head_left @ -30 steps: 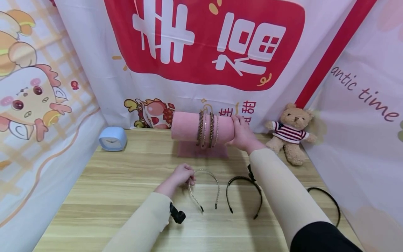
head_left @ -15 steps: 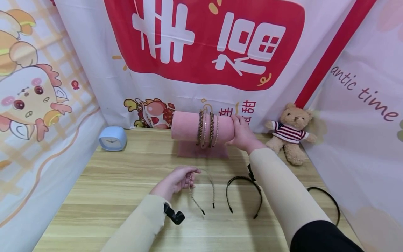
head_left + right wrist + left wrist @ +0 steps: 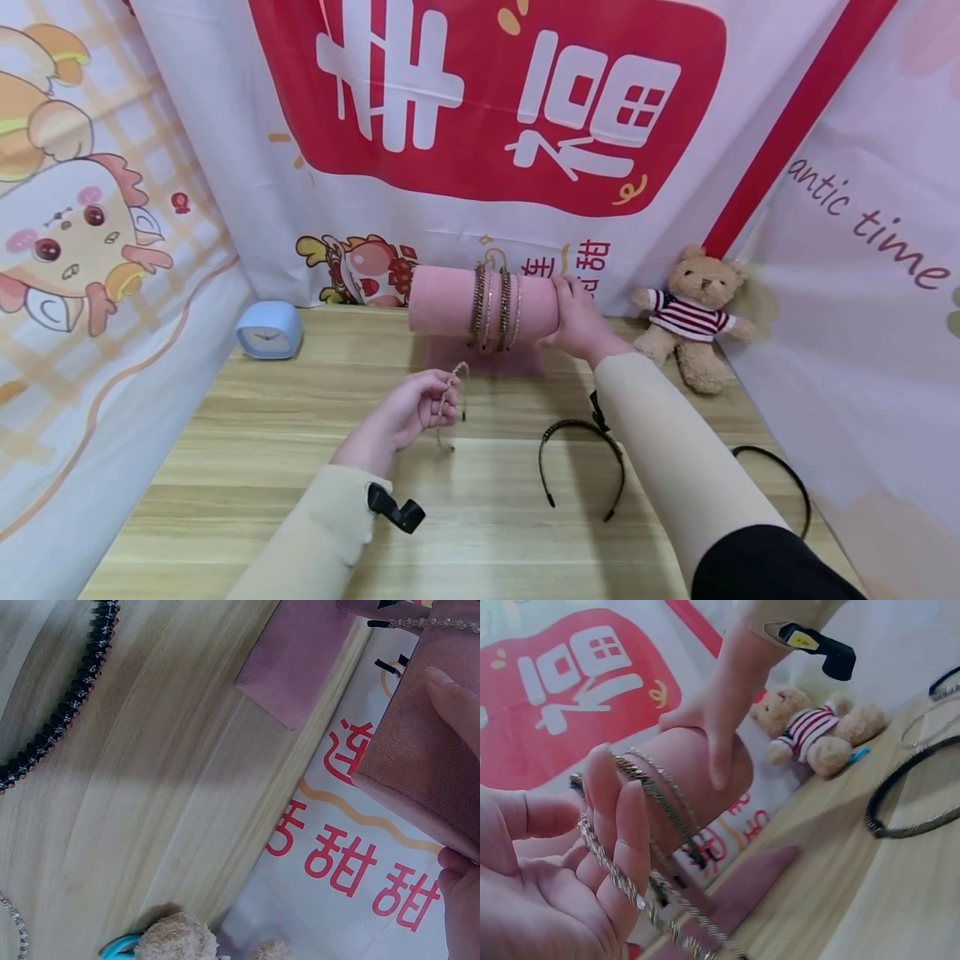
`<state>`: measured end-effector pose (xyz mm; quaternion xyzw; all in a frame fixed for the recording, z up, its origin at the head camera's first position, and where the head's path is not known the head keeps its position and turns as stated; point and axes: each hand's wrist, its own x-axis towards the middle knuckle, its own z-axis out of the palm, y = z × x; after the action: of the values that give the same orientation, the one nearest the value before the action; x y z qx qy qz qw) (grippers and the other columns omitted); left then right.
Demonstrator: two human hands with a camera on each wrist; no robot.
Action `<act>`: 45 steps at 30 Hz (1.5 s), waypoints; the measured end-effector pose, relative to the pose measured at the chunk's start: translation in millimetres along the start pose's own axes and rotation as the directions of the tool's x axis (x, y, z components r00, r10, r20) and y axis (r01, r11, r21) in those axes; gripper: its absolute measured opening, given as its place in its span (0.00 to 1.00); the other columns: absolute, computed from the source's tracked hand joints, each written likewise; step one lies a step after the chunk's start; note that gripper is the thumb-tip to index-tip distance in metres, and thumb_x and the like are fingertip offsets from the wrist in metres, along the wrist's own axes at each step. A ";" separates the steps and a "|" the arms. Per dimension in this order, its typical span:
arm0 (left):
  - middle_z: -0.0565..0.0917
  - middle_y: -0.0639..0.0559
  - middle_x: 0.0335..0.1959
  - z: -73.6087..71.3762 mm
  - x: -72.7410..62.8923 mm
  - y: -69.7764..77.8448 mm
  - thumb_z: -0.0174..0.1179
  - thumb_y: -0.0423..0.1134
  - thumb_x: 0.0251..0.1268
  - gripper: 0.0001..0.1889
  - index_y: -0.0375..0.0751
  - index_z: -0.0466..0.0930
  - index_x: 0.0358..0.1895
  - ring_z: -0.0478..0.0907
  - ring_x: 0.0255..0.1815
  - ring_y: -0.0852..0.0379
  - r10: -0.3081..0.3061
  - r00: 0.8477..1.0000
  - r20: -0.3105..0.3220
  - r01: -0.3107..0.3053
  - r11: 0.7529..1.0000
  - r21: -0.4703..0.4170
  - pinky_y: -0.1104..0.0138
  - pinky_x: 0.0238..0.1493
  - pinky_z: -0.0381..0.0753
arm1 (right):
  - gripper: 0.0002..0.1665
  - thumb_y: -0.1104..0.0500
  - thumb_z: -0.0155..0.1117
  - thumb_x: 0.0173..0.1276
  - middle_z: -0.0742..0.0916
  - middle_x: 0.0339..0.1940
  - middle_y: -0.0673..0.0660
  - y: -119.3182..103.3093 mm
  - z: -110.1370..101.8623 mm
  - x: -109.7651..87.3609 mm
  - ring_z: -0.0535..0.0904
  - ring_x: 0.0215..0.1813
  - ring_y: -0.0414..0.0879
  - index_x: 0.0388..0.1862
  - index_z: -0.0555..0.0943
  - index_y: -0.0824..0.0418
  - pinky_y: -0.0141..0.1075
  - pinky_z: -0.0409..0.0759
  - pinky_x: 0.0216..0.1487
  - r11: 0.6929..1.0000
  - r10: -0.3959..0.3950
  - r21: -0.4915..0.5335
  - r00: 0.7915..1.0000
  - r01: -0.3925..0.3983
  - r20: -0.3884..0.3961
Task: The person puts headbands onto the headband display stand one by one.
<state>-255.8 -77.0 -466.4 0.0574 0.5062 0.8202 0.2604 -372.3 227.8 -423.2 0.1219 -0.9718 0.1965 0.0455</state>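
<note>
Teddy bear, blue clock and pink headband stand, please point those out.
Teddy bear [image 3: 690, 319], head view, striped shirt.
Blue clock [image 3: 267, 335], head view, dial.
Pink headband stand [image 3: 447, 300], head view, roll's left part.

"What sort of place is this?"
"A draped booth, home or shop unclear: printed cloth [image 3: 487, 187] hangs beyond both hands' fingers [image 3: 633, 832], a table [image 3: 285, 433] lies below, a clock [image 3: 269, 331] left of them, a teddy bear [image 3: 693, 321] right."

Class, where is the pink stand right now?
In the head view, the pink stand is at the table's back, between the clock at left and teddy at right, with the right grip on its right end.
</note>
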 end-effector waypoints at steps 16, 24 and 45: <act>0.77 0.55 0.23 -17.3 -12.5 22.4 0.44 0.31 0.79 0.18 0.23 0.70 0.63 0.68 0.17 0.66 0.161 0.927 -0.340 -0.159 0.987 0.033 0.76 0.20 0.70 | 0.75 0.51 0.87 0.41 0.54 0.77 0.66 0.0 -1.3 -0.5 0.54 0.75 0.63 0.80 0.47 0.60 0.53 0.56 0.74 1.000 0.002 -0.004 1.000 -0.002 0.007; 0.81 0.54 0.31 -35.4 -7.0 49.9 0.45 0.35 0.79 0.15 0.40 0.73 0.63 0.78 0.23 0.64 0.208 0.887 -0.413 -0.265 0.960 -0.085 0.75 0.27 0.78 | 0.78 0.50 0.87 0.40 0.54 0.78 0.65 1.9 -1.1 1.5 0.54 0.75 0.62 0.81 0.45 0.58 0.52 0.55 0.74 1.000 0.002 -0.004 1.000 -0.002 0.001; 0.83 0.47 0.34 -36.2 48.8 97.4 0.47 0.34 0.78 0.22 0.39 0.68 0.72 0.83 0.28 0.59 0.289 0.880 -0.377 -0.313 0.950 -0.004 0.67 0.42 0.84 | 0.75 0.51 0.87 0.39 0.55 0.77 0.67 4.1 1.4 2.6 0.55 0.74 0.64 0.80 0.49 0.60 0.53 0.57 0.73 1.000 -0.016 -0.001 1.000 0.016 -0.008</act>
<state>-346.6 -116.6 -408.3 -0.0293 0.5043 0.8625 0.0310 -375.9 230.3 -425.7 0.1286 -0.9707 0.1963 0.0511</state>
